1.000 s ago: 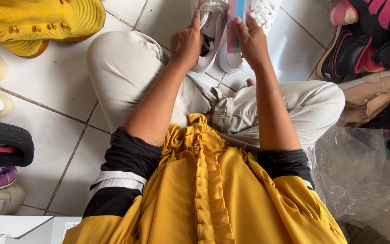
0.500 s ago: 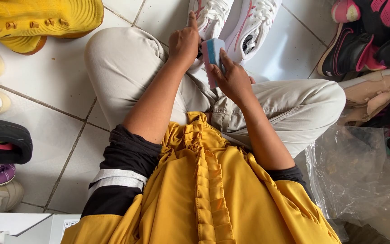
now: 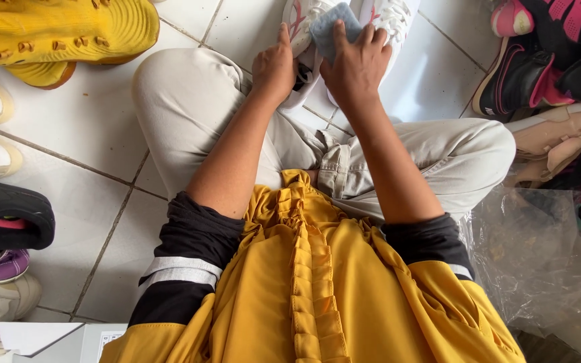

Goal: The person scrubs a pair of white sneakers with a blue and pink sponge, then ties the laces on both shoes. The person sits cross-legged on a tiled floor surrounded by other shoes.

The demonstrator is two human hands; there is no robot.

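Two hands work at one white sneaker that lies on the tiled floor just beyond the person's crossed legs, at the top middle of the view. The left hand is closed on the near side of the shoe, thumb pointing up along it, and steadies it against the knee. The right hand presses a small grey-blue cloth flat against the shoe, fingers spread over the cloth and curled around its edge. A second white shoe lies just beside the first, partly under the right hand.

To do this wiping well, the person would likely want the left hand's hold to stay firm so that the shoe does not roll on the smooth tile. Short strokes with even pressure seem best, and the cloth should stay flat rather than bunched. Turning the shoe with the left hand would bring hidden parts under the cloth. How clean the surface is cannot be told, since the hands cover most of it.

Other shoes ring the floor: a yellow pair at top left, a black and pink one at right. A clear plastic bag lies by the right knee.
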